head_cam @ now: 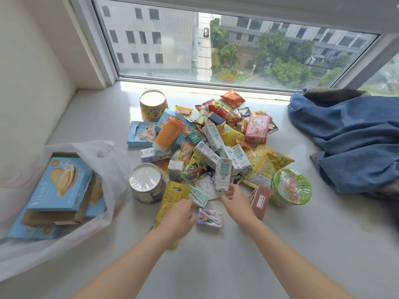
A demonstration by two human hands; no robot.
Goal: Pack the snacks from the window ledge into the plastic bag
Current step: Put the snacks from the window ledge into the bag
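A heap of snacks (pixel 213 137) covers the middle of the white window ledge (pixel 216 255): small milk cartons, foil packets, boxes, tins. At the left lies a white plastic bag (pixel 108 169), mouth facing the heap, with blue biscuit boxes (pixel 60 182) inside. My left hand (pixel 179 216) rests on a yellow packet (pixel 170 197), its fingers closed on a small mint-green carton (pixel 199 196). My right hand (pixel 236 201) touches the base of an upright milk carton (pixel 223 174), fingers curled around its lower edge. A purple carton (pixel 209 217) lies between my hands.
A silver tin (pixel 145 183) stands beside the bag. A green noodle bowl (pixel 290 187) and a brown box (pixel 260 200) sit right of my right hand. Crumpled blue cloth (pixel 354 139) fills the right end of the ledge. The window pane (pixel 216 46) runs behind the heap.
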